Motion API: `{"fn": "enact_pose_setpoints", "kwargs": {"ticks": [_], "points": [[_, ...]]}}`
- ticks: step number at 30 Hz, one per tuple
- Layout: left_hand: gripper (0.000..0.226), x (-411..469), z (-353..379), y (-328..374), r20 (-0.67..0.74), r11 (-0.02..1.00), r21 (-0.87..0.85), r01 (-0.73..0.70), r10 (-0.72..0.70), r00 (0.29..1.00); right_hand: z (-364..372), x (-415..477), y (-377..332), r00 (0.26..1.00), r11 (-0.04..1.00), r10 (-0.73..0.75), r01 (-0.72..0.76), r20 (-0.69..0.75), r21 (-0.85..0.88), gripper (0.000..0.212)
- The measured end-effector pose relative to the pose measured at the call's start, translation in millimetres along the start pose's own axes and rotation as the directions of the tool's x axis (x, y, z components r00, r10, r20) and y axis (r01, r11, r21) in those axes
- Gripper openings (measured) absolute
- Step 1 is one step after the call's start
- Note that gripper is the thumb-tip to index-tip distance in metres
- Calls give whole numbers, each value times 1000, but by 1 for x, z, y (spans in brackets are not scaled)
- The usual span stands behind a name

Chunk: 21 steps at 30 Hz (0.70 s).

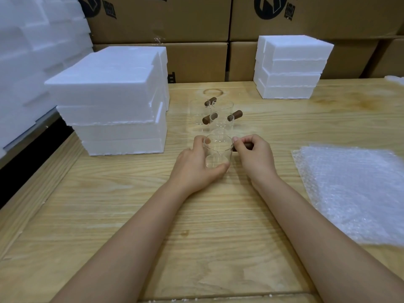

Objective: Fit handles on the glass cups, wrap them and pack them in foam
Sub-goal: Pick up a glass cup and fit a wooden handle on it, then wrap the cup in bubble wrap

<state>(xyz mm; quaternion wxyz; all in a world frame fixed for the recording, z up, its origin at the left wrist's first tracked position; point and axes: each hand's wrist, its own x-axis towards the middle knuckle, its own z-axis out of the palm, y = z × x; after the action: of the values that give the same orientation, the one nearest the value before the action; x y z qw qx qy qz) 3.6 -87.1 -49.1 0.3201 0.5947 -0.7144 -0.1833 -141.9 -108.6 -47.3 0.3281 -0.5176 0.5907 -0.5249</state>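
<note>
Cartons of brown corrugated cardboard [196, 22] are lining the back, closing in the work area. Below them, the pale wooden table [196, 226] is carrying all stock. On it, the tall stack of white foam blocks [109, 95] is sitting at the left and the smaller stack of white foam blocks [290, 68] at the far right, both well apart from the hands and apparently waiting for packing. At the right, the clear bubble-wrap sheet [354, 193] is lying flat near the right forearm, presumably staged for wrapping. Just beyond the hands, 3 clear glass cups with brown cylindrical handles [218, 114] are standing grouped, judged finished. At table centre the left hand [194, 165] is curling round the 4th clear glass cup [217, 149], steadying it. The right hand [253, 158] is pinching a brown cylindrical handle [248, 146] against that cup's right side, evidently seating it; fingers are hiding the joint. Wrapping is not yet begun.
</note>
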Motion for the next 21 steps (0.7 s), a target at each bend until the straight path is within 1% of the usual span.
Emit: {"fn": "enact_pose_setpoints", "kwargs": {"ticks": [3, 6, 8, 10, 12, 14, 15, 16, 17, 18, 19, 20, 21], "points": [[67, -1, -1, 1, 27, 1000, 3, 7, -7, 1000, -2, -2, -2, 999, 994, -35, 33, -19, -102, 20], [68, -1, -1, 0, 26, 1000, -8, 30, -30, 999, -5, -5, -6, 996, 975, -89, 89, 12, -203, 18], [68, 1, 0, -2, 6, 996, -46, 72, -72, 997, -12, -6, -14, 993, 947, -113, 114, 22, -299, 23], [68, 3, -1, -3, -8, 989, -85, 123, -124, 992, -27, -4, -30, 988, 915, -155, 143, -1, -377, 20], [69, 4, -1, -3, -25, 987, -74, 140, -142, 990, -51, 1, -46, 981, 864, -191, 154, -30, -479, 11], [69, 3, 0, -2, -51, 986, -59, 159, -162, 986, -81, 9, -55, 982, 760, -180, 106, -51, -642, 17], [70, 3, -1, -1, -60, 982, -64, 177, -181, 982, -97, 13, -55, 990, 672, -130, 46, -57, -739, 24], [71, 3, -1, -1, -68, 977, -74, 199, -204, 977, -112, 18, -52, 997, 564, -39, -29, -62, -825, 29], [72, 4, -1, -2, -74, 972, -85, 219, -226, 971, -125, 22, -45, 994, 452, 79, -98, -70, -886, 33], [74, 5, -2, -3, -84, 968, -96, 233, -241, 967, -135, 26, -37, 977, 354, 200, -146, -78, -924, 37], [77, 6, -2, -3, -95, 965, -107, 238, -248, 964, -141, 29, -27, 951, 283, 299, -168, -80, -944, 38], [84, 7, -2, -4, -102, 964, -122, 235, -248, 963, -145, 31, -17, 929, 246, 362, -177, -79, -953, 39], [93, 7, -2, -4, -103, 964, -137, 228, -243, 965, -147, 34, -8, 917, 243, 389, -188, -81, -952, 38]]}}
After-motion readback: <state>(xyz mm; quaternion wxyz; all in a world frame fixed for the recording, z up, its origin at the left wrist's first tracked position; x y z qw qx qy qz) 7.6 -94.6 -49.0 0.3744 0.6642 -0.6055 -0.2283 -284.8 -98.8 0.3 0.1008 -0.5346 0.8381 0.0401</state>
